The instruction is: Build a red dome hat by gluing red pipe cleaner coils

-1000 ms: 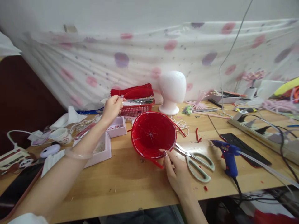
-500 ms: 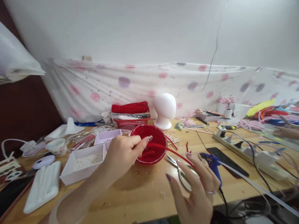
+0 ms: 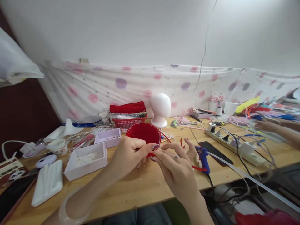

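Observation:
My left hand (image 3: 131,154) is closed, its thumb and index finger pinching a red fuzzy strip in front of a red bowl (image 3: 143,132). My right hand (image 3: 177,162) meets it there, thumb and index fingertips pressed on the same strip, the other fingers spread. A red strip end (image 3: 201,169) shows beyond my right hand, near the blue glue gun (image 3: 203,158). The fingers hide most of the strip between the hands.
Behind the bowl are a red basket (image 3: 128,122) and a white foam head (image 3: 160,109). White boxes (image 3: 85,161) stand left. A phone (image 3: 215,153) and power strip (image 3: 236,148) lie right. Another person's hand (image 3: 267,126) is far right.
My right hand has moved left and its fingertips have come together at my left hand's. The view has shifted slightly right, and another person's arms show more at the far right.

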Demonstrator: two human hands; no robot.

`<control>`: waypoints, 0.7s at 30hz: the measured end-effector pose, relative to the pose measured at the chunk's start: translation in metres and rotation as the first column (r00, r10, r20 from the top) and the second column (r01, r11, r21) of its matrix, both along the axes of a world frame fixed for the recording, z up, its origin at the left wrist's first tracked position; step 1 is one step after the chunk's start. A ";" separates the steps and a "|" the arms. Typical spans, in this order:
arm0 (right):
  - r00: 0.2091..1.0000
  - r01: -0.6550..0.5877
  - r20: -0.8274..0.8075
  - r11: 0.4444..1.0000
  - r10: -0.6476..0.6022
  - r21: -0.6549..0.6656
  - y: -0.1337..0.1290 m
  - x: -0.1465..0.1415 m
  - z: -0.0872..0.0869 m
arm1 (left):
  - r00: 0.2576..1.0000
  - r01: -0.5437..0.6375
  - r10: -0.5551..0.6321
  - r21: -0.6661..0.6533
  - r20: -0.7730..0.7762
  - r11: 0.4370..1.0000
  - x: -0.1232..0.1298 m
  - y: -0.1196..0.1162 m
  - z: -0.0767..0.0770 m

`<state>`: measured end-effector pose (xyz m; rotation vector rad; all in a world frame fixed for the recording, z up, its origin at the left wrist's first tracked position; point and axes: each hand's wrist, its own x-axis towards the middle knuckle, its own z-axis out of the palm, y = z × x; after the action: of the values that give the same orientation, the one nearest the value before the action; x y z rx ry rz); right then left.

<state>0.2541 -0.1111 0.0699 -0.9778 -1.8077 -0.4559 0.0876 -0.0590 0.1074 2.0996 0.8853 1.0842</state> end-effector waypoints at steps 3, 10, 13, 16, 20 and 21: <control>0.999 0.040 -0.030 0.999 -0.040 -0.004 -0.003 0.010 0.000 | 0.996 -0.090 0.091 -0.043 0.024 0.995 -0.010 0.002 0.007; 0.994 0.101 -0.036 0.994 -0.102 -0.034 -0.003 0.026 -0.004 | 0.938 -0.343 0.347 -0.126 0.014 0.931 -0.048 0.020 0.023; 0.992 0.123 -0.008 0.992 -0.123 -0.032 -0.004 0.036 -0.009 | 0.899 -0.424 0.435 -0.151 0.048 0.893 -0.068 0.028 0.028; 0.987 0.159 0.001 0.986 -0.159 -0.050 -0.006 0.058 -0.018 | 0.801 -0.557 0.584 -0.198 0.129 0.807 -0.101 0.046 0.036; 0.952 0.241 -0.147 0.955 -0.267 -0.173 -0.001 0.088 -0.032 | 0.502 -0.741 0.789 -0.295 0.354 0.603 -0.155 0.074 0.046; 0.935 0.263 -0.182 0.940 -0.304 -0.218 0.002 0.092 -0.035 | 0.432 -0.763 0.812 -0.321 0.393 0.561 -0.166 0.078 0.046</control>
<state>0.3462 -0.1090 0.0346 -1.3799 -1.5409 -0.3424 -0.0789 0.0194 0.1533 1.1063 1.6646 1.9013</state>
